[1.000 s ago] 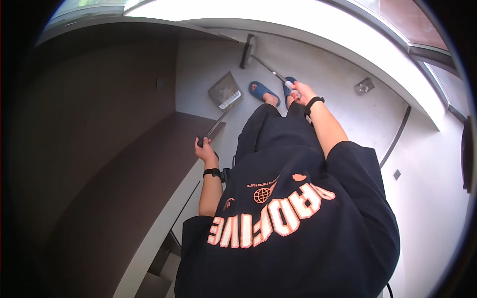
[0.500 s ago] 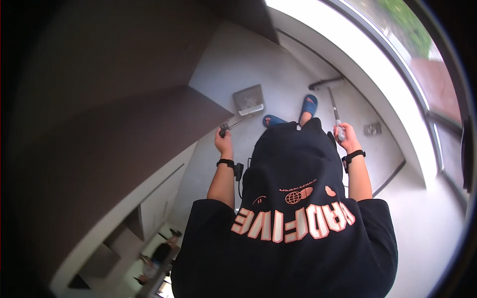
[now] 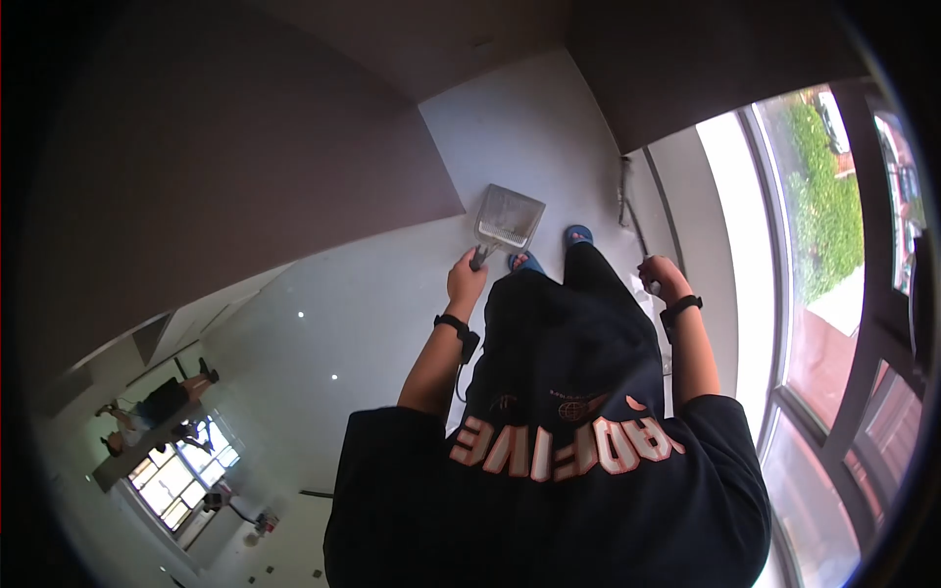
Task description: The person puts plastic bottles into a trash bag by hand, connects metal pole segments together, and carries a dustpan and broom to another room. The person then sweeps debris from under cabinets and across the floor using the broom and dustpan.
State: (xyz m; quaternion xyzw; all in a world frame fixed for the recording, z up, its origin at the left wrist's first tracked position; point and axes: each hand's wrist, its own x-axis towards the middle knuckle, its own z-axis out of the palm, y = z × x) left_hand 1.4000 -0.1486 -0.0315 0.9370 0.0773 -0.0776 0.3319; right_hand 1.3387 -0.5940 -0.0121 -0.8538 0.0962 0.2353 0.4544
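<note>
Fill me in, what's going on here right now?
Someone in blue slippers has a long-handled dustpan in the left hand and a broom in the right hand. The dustpan is ahead of the feet, toward the left; the broom's head is off to the right, near a dark panel. The two are apart. I can't tell what, if anything, is in the dustpan. Another person is in the background.

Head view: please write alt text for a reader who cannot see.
A person in blue slippers holds a dustpan in the left hand and a broom in the right hand, on a pale floor near a window.
</note>
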